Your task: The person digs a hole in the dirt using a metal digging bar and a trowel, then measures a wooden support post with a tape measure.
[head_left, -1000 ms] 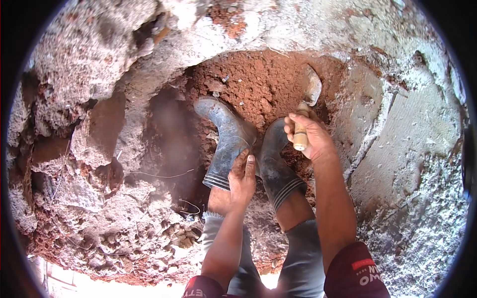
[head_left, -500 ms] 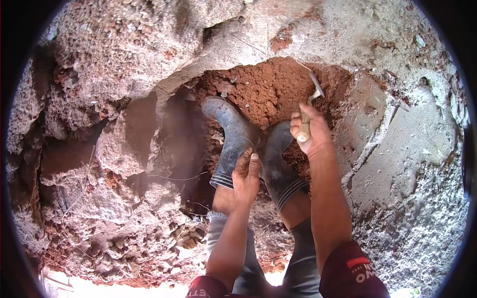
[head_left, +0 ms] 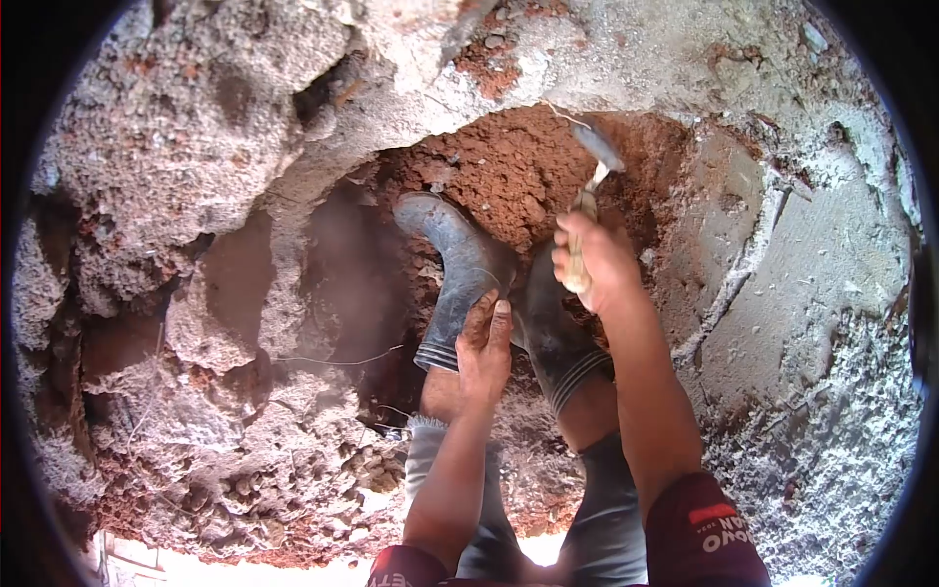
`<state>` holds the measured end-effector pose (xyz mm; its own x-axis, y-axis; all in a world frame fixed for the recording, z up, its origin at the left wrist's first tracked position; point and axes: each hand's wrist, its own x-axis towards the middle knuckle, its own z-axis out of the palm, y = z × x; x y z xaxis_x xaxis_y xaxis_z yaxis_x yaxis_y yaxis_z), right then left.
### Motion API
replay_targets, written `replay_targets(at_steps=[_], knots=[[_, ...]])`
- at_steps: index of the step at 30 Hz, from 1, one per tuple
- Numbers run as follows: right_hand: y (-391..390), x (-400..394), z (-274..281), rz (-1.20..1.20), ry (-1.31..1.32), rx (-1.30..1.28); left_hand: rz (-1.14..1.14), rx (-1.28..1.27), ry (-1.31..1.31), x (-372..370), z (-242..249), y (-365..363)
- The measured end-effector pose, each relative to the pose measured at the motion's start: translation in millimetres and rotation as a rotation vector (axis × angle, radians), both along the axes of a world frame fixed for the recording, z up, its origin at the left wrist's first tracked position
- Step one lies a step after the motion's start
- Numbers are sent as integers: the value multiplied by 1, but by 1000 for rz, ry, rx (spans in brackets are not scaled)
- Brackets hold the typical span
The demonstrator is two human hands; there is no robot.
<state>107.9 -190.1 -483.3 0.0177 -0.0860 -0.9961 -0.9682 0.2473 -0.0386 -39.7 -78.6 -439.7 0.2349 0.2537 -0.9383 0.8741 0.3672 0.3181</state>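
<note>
My right hand (head_left: pixel 604 262) is wrapped round the wooden handle of a trowel (head_left: pixel 598 148). Its grey metal blade points away from me, over the reddish soil (head_left: pixel 504 161) in the hollow. My left hand (head_left: pixel 482 357) rests against the shaft of my left rubber boot (head_left: pixel 452 259), fingers stretched out and holding nothing. Beside my right forearm stands the right rubber boot (head_left: pixel 562 342). Both boots are dark, with pale bands round the tops, and their toes reach the loose soil.
A rough concrete edge (head_left: pixel 391 122) overhangs the hollow at the top. To the right slopes a grey slab (head_left: pixel 802 269), with a raised ridge beside it. Broken lumps (head_left: pixel 220 303) lie on the left, crossed by a thin wire (head_left: pixel 342 362).
My right hand has shifted slightly left with the trowel, and the blade has turned to lean further left. My left hand stays on the boot. The view has moved a little.
</note>
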Motion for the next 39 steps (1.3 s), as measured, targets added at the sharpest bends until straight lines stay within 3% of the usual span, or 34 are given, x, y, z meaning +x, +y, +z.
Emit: replay_targets(at_steps=[1,2,4,6,8,10,12,14,15,16,17,19,21,23,26,29,30,31,32,33,35,36,37,39], knots=[[18,1,-3,-69,-116,105,-51,39,-24,-3,-4,2],[56,-1,-5,-20,-183,-40,-56,46,-25,-5,-5,2],[96,-24,-30,79,26,-74,49,-49,-56,-8,-7,3],[97,-48,-18,402,-97,-141,27,29,-68,-3,-7,2],[61,-55,0,473,25,153,-207,30,-9,-17,-11,2],[45,-34,18,513,-66,167,-265,13,79,-14,-13,-2],[35,-22,18,113,-23,-1,-7,29,145,0,-3,-1],[23,-2,-15,-193,-28,-137,-29,100,131,8,-1,3],[34,6,-22,-228,-67,-5,8,89,151,14,4,5],[55,-10,-45,-112,-75,-49,47,78,172,17,6,5],[71,-13,-34,-81,-33,16,40,75,172,17,5,4],[78,-34,-10,308,-14,68,117,6,175,13,-2,1],[69,-51,13,509,-42,149,-60,84,84,-31,-16,-12],[59,-58,10,524,-76,234,-174,153,-21,-37,-18,-15],[34,-11,17,33,47,89,-50,12,80,-22,-20,-10],[9,4,-2,-155,5,-138,24,12,131,12,4,-3],[14,3,-13,-147,-49,-98,55,7,143,13,5,-3],[25,-2,-25,-137,-103,-55,88,5,154,14,5,-3],[49,-10,-32,63,-43,-52,92,2,153,8,3,-3],[68,-19,-19,37,-75,105,62,-24,157,-3,-4,-3],[82,-42,-4,350,-35,152,85,-7,114,-18,-17,-10],[77,-49,7,521,-10,249,19,43,254,-13,-8,-12],[72,-59,17,464,-19,285,-261,186,12,-66,-33,-17],[62,-54,29,265,-33,221,-411,244,-128,-65,-40,-15]])
